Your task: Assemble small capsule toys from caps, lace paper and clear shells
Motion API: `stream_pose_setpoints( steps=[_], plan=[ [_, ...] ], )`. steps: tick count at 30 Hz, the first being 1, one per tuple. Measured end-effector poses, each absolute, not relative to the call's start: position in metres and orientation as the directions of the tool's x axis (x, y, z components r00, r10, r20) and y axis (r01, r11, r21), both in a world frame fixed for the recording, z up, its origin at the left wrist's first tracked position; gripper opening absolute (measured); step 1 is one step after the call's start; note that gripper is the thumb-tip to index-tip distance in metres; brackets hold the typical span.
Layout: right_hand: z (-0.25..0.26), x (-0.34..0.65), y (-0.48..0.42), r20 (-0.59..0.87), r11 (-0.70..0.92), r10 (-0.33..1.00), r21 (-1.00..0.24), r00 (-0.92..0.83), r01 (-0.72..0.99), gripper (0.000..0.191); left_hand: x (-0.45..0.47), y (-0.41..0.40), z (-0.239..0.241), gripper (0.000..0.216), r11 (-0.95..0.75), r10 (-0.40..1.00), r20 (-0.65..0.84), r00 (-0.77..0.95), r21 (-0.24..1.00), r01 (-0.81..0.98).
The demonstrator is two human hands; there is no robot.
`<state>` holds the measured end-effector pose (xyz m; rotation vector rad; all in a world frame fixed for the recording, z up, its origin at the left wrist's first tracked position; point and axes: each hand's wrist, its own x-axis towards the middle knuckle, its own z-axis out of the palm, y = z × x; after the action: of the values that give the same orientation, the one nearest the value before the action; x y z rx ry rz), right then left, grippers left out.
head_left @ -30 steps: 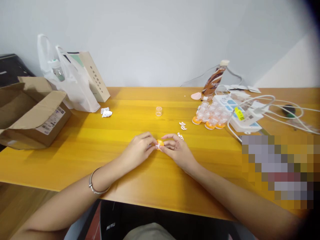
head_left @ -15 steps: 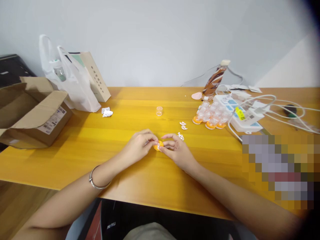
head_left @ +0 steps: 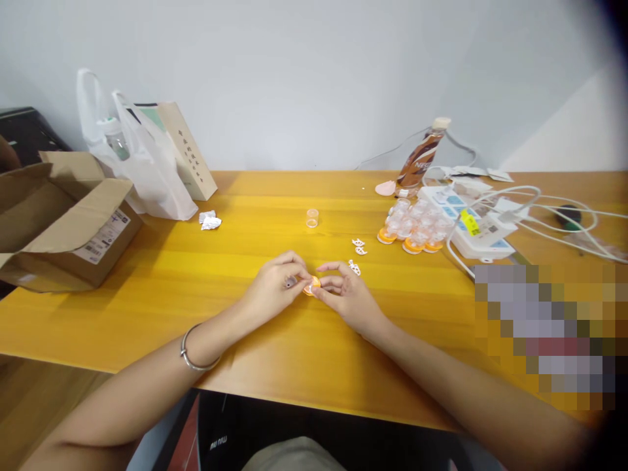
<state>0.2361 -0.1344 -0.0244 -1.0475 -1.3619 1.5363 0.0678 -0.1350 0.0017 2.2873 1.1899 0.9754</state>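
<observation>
Between my two hands, just above the table, is a small round orange lid with something whitish on it. My right hand pinches the lid's near right edge between thumb and fingers. My left hand has thumb and forefinger pressed together at the lid's left side; what they pinch is too small to make out. A small greyish, see-through piece shows among the left fingers. Beyond the hands stands a clear little plastic cup. Several white cut-out plastic pieces lie past my right hand.
Clear cups with orange lids cluster at the right, beside a power strip with tangled white cables. A brown drink bottle stands behind. At left are a cardboard box, a white plastic bag and crumpled foil.
My left hand has shifted slightly, and the greyish see-through piece now shows among its fingers. More of the lid's face is visible. My right hand stays in place.
</observation>
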Motion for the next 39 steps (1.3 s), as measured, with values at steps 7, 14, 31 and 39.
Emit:
stream_pose_setpoints(
  steps=[7,14,31,39],
  plan=[
    [-0.024,0.237,-0.135,-0.04,-0.065,0.942,-0.996,-0.333,-0.063,0.035,0.068,-0.133,0.0,0.007,-0.438,0.893,0.296,0.34,0.743,0.506],
    [-0.021,0.238,-0.135,-0.079,-0.131,0.921,-0.985,-0.382,-0.113,0.027,0.061,-0.124,0.004,0.016,-0.294,0.946,0.195,0.261,0.855,0.428],
    [-0.014,0.241,-0.133,-0.113,-0.152,0.956,-0.98,-0.271,-0.126,0.031,0.036,-0.118,0.02,0.029,-0.147,0.88,-0.012,0.474,0.944,0.296],
    [-0.013,0.239,-0.134,-0.118,-0.155,0.953,-0.981,-0.278,-0.115,0.028,0.048,-0.126,0.018,0.029,-0.234,0.874,0.077,0.48,0.932,0.277]
  ],
)
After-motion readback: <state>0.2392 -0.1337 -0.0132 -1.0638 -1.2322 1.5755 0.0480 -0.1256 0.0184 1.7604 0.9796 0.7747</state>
